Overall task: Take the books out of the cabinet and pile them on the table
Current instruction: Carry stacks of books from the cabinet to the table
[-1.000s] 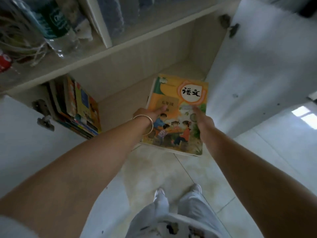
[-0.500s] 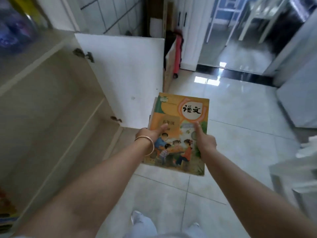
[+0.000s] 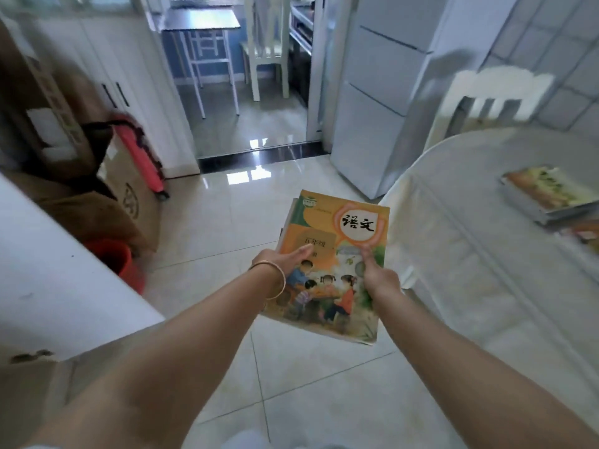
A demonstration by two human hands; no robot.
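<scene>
orange book (image 3: 337, 254), gripped by left hand (image 3: 285, 259) and right hand (image 3: 377, 278), has swung from cabinet toward table (image 3: 470, 286); stacking on pile (image 3: 547, 196) comes next.

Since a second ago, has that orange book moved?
Yes. The orange book, held in both hands, has left the cabinet shelf and now hangs over the floor, beside the table.

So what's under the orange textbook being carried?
Edges of more books peek out beneath the orange textbook at its far left corner. How many, and the fingers beneath, stay covered.
</scene>
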